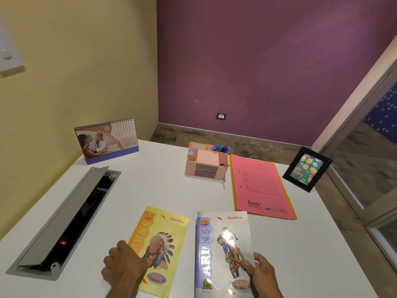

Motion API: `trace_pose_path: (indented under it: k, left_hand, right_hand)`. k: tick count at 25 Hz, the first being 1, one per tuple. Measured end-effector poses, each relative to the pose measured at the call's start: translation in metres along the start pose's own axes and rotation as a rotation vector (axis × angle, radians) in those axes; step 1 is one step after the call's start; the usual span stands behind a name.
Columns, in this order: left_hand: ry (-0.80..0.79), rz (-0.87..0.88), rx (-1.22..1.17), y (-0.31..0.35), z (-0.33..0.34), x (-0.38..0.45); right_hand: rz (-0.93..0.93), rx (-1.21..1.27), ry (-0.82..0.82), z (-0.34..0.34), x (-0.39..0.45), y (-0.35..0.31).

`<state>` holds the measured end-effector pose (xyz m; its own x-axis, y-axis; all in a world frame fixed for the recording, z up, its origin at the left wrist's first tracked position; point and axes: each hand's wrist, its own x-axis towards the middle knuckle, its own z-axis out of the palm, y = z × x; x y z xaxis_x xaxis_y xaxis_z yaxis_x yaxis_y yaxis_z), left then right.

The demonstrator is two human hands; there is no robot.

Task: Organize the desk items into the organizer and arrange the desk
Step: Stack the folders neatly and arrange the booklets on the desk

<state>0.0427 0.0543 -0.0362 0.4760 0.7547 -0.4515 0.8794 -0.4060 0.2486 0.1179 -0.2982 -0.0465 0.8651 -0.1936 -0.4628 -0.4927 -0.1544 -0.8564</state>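
Notebooks lie side by side at the near edge of the white desk (161, 186) — a yellow notebook (160, 244) under the left hand (123, 263), whose curled fingers press on its left edge, and a grey notebook (221, 250) pinched at its right edge by the right hand (261, 274), thumb on the cover. Farther back stands the pink organizer (207, 162), pens (221, 148) in its rear compartment, just beside a pink folder (261, 186).

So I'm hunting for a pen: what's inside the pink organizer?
The pink organizer holds markers upright at its back right, a pink notepad in the middle and a blue round item on its left. The two front drawers are shut, contents hidden.
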Motion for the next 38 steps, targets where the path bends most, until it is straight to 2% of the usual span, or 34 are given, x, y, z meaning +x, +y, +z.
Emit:
trace_pose_path:
  k: [2,5,8,11,14,19,22,27,31,35,38]
  left_hand:
    - [-0.059,-0.041,-0.018,0.000,-0.006,0.002]
    - [-0.062,-0.037,-0.045,-0.005,-0.006,0.006]
    - [-0.093,0.032,-0.153,-0.004,-0.008,0.001]
    - [-0.100,0.179,-0.226,-0.001,-0.010,-0.004]
    - [-0.178,0.311,-0.448,0.003,-0.011,-0.001]
    - [-0.312,0.348,-0.816,0.014,-0.026,-0.004]
    - [-0.387,0.365,-0.940,0.022,-0.032,-0.013]
    - [-0.507,0.387,-1.001,0.038,-0.018,-0.038]
    - [-0.541,0.384,-1.037,0.042,-0.002,-0.057]
    - [-0.503,0.368,-1.042,0.040,0.001,-0.065]
    - [-0.458,0.432,-1.009,0.040,-0.005,-0.070]
  right_hand:
    - [-0.005,-0.013,0.001,-0.004,-0.001,0.002]
    - [-0.012,-0.028,0.023,-0.008,-0.004,0.004]
    - [0.001,-0.029,0.027,-0.010,-0.004,0.008]
    - [0.014,-0.028,0.044,-0.009,-0.004,0.010]
    - [-0.003,-0.030,0.092,-0.007,-0.010,0.003]
    - [-0.004,-0.013,0.162,-0.004,-0.013,-0.003]
    - [-0.015,-0.025,0.165,-0.001,-0.015,-0.006]
    - [-0.091,0.076,0.019,0.020,-0.029,-0.021]
    - [-0.072,0.189,-0.143,0.042,-0.040,-0.033]
    - [-0.064,0.213,-0.225,0.050,-0.043,-0.036]
    - [-0.085,0.146,-0.278,0.052,-0.048,-0.038]
